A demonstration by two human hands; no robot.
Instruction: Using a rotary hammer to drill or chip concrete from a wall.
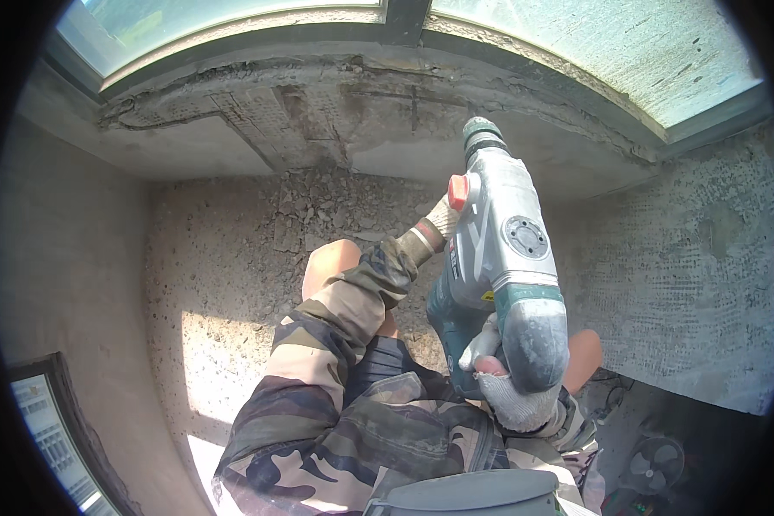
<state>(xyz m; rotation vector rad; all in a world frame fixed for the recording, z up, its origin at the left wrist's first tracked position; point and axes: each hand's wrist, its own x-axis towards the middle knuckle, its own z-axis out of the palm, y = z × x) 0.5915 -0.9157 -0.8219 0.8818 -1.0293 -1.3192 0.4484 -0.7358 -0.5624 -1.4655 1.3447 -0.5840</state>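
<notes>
A large rotary hammer drill [512,228], grey and green with a red knob, points away from me toward the wall under the window. Its green chuck [482,133] is in front of the plastered wall face; I cannot make out a bit clearly. My right hand [516,397], in a pale knit glove, is wrapped around the rear handle. At the drill's front left side is my left hand [443,217], also gloved. It grips the tool there, its fingers mostly hidden behind the body. Both forearms wear camouflage sleeves.
Broken plaster rubble [327,206] lies on the floor at the wall's foot. The chipped wall [310,112] shows exposed grooves beneath the window frame [404,21]. A rough grey wall [671,275] rises on the right. A fan [656,463] stands at the lower right.
</notes>
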